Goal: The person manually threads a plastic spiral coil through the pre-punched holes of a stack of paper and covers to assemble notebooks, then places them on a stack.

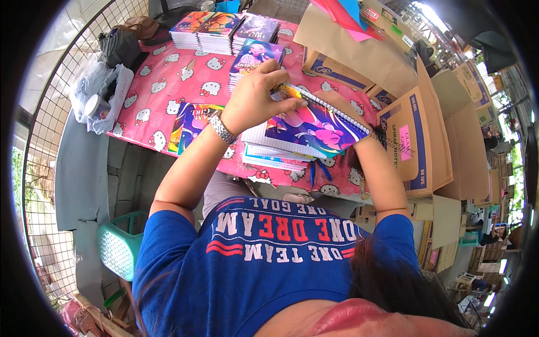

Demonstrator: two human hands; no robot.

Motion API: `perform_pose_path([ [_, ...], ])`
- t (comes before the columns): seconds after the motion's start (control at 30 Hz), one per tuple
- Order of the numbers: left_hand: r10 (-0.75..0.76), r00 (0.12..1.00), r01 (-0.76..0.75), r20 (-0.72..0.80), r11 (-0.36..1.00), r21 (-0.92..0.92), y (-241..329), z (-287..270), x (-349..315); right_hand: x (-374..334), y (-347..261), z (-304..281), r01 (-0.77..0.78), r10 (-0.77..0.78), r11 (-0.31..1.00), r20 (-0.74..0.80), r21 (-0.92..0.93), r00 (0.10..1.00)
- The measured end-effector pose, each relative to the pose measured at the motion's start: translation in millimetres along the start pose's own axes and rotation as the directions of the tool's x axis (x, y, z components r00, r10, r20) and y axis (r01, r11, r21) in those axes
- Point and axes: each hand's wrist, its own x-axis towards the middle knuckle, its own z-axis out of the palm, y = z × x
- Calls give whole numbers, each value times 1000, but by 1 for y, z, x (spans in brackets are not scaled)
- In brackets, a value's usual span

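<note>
A spiral notebook (325,126) with a bright purple, pink and yellow illustrated cover is between my hands, its wire binding along the far edge. My left hand (261,90) is closed on its upper left part, thumb over the cover near the binding. Behind the binding, my right hand (343,102) holds the notebook from the far right; its fingers are mostly hidden. Lined pages and other notebooks (275,157) lie stacked beneath. Another colourful notebook (193,126) lies flat left of my left forearm. Just beyond my left hand is a notebook stack (257,56).
More notebook stacks (205,31) stand at the back of the pink patterned tablecloth (151,112). Open cardboard boxes (415,135) crowd the right side. A blue pen (324,170) lies near the front edge. A plastic bag (98,92) with a cup sits at the left edge.
</note>
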Motion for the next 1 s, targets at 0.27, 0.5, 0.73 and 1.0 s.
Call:
perform_pose_path([
  [0.27,30,999,-30,12,999,-35,-2,1,1,6,-15,-65,147,-317,637,83,757,945],
  [0.5,19,1000,-18,12,999,-50,0,5,3,13,-13,-67,205,-444,300,-54,932,894],
  [0.73,5,998,0,56,996,-89,1,3,6,26,-13,-76,79,-223,850,219,521,950],
  [1.0,38,996,-30,82,995,-94,-4,0,10,32,-14,-76,205,-331,757,93,621,939],
])
